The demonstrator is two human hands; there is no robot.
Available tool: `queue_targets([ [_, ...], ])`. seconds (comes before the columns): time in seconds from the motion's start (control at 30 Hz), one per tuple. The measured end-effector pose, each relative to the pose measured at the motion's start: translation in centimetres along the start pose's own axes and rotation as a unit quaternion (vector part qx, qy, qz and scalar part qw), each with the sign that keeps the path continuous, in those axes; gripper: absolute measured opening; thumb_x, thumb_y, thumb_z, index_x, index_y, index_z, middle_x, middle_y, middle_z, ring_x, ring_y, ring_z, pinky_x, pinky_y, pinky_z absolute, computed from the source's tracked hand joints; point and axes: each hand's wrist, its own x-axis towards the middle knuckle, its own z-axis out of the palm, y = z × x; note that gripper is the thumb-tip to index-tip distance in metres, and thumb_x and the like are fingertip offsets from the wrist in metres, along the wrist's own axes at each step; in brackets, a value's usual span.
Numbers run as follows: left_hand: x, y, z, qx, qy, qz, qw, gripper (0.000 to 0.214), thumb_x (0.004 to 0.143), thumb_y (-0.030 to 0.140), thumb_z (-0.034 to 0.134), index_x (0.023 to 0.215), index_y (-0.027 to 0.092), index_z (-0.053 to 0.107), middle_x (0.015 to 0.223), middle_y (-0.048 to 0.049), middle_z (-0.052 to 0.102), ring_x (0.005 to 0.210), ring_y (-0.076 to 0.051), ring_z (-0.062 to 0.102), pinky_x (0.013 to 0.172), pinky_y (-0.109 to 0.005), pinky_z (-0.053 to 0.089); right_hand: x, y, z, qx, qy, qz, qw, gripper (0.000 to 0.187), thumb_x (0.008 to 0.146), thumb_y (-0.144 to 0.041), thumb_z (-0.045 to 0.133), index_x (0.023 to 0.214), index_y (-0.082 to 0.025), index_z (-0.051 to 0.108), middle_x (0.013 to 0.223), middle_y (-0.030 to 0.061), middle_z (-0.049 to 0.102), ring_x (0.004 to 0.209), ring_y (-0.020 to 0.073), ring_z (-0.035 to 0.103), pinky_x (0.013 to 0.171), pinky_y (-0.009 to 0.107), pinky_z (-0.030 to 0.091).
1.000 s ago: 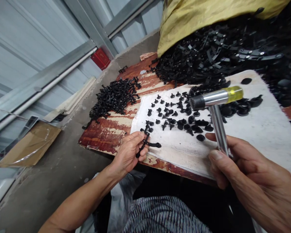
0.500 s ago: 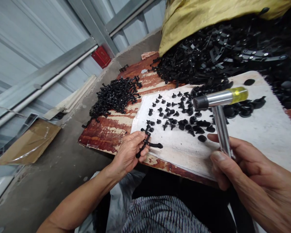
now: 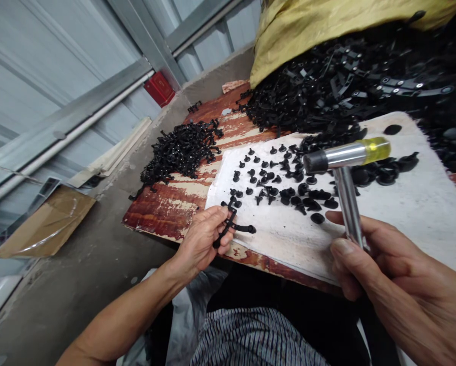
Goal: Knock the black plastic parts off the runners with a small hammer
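My left hand (image 3: 203, 239) is closed on a black plastic bracket piece (image 3: 231, 225) at the near left corner of the white board (image 3: 403, 203). One arm of that piece sticks out to the right over the board. My right hand (image 3: 399, 290) grips the metal handle of a small hammer (image 3: 346, 157). The hammer's head is silver with a black face and a yellow face, and it hovers above several small black studs (image 3: 273, 183) scattered on the board.
A heap of black studs (image 3: 182, 150) lies on the worn red wooden panel (image 3: 163, 208) to the left. A large pile of black brackets (image 3: 346, 81) spills from a yellow sack (image 3: 327, 25) at the back. Concrete floor, cardboard (image 3: 45, 226) and a metal wall lie left.
Almost nothing differs: the hammer head has drifted slightly right and down in the picture, and both hands keep their grips.
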Motion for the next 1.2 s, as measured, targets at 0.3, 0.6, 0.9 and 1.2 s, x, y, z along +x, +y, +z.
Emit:
queue_targets([
  [0.3, -0.05, 0.06, 0.07, 0.011, -0.003, 0.003, 1.0, 0.037, 0.061, 0.033, 0.087, 0.068, 0.012, 0.057, 0.063, 0.0009, 0.062, 0.034, -0.002, 0.044, 0.029, -0.013, 0.03, -0.21, 0.07, -0.14, 0.003, -0.007, 0.008, 1.0, 0.034, 0.089, -0.054, 0.056, 0.111, -0.03, 0.066, 0.043, -0.0067, 0.05, 0.031, 0.0145, 0.043, 0.024, 0.021, 0.029],
  [0.6, -0.14, 0.24, 0.12, 0.021, -0.004, 0.008, 1.0, 0.034, 0.064, 0.032, 0.084, 0.067, 0.012, 0.057, 0.063, 0.0006, 0.062, 0.033, -0.002, 0.043, 0.028, -0.013, 0.03, -0.16, 0.27, 0.03, 0.004, -0.004, 0.007, 1.0, 0.035, 0.09, -0.055, 0.056, 0.113, -0.03, 0.066, 0.043, -0.0067, 0.05, 0.032, 0.0144, 0.044, 0.025, 0.02, 0.031],
  [0.9, -0.1, 0.3, 0.19, 0.035, 0.004, 0.009, 0.999, 0.03, 0.068, 0.028, 0.081, 0.067, 0.012, 0.056, 0.061, 0.0008, 0.061, 0.032, -0.002, 0.041, 0.028, -0.013, 0.028, -0.16, 0.23, -0.01, 0.006, 0.0, -0.006, 1.0, 0.034, 0.09, -0.053, 0.057, 0.114, -0.031, 0.067, 0.042, -0.0075, 0.052, 0.03, 0.0134, 0.045, 0.025, 0.019, 0.033],
  [1.2, -0.12, 0.34, -0.12, 0.077, -0.016, 0.029, 0.996, 0.035, 0.069, 0.038, 0.079, 0.066, 0.014, 0.054, 0.055, 0.0044, 0.053, 0.033, -0.002, 0.037, 0.031, -0.013, 0.023, 0.03, -0.11, 0.06, 0.022, -0.006, 0.012, 1.0, 0.034, 0.088, -0.053, 0.058, 0.107, -0.027, 0.067, 0.041, -0.0065, 0.052, 0.03, 0.0155, 0.046, 0.023, 0.021, 0.033],
])
